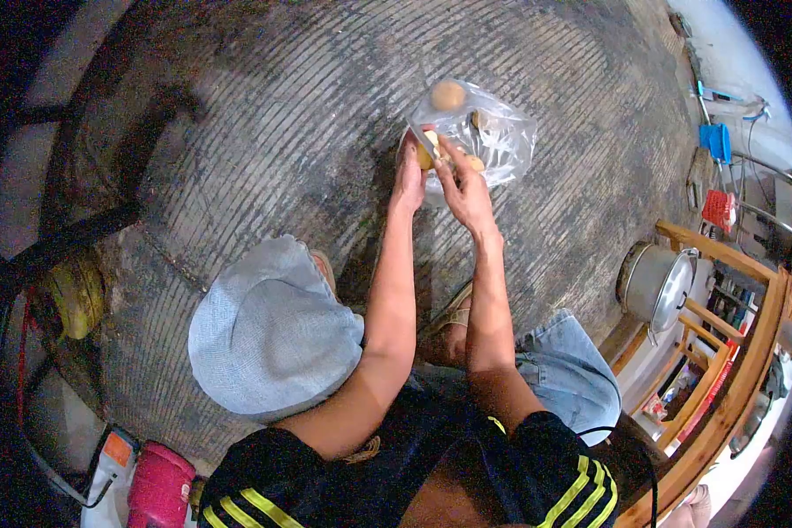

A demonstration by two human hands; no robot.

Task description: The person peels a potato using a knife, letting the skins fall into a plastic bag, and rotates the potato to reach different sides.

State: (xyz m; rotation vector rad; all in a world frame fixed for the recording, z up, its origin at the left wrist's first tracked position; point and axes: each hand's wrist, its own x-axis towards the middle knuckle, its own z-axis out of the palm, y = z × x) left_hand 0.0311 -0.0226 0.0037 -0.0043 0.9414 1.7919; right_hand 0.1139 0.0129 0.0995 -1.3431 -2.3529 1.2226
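On the grooved floor ahead of the person's feet lies a clear plastic bag (506, 132). A round tan item (448, 95) shows at its far edge, with some yellowish pieces (473, 164) lower down in or under the plastic. My left hand (410, 172) is at the near left edge of the bag, its fingers wrapped round a yellowish item (426, 157). Beside it, my right hand (463, 189) touches the same item from the right with its fingers bent. Whether the right fingers hold anything small cannot be made out.
At the right stand a lidded metal pot (656, 283) and a wooden frame (748, 370). A blue scoop-like object (715, 142) and a red one (719, 211) are behind. Lower left is a pink container (160, 484); yellow-green fruit (77, 295) lies at the far left.
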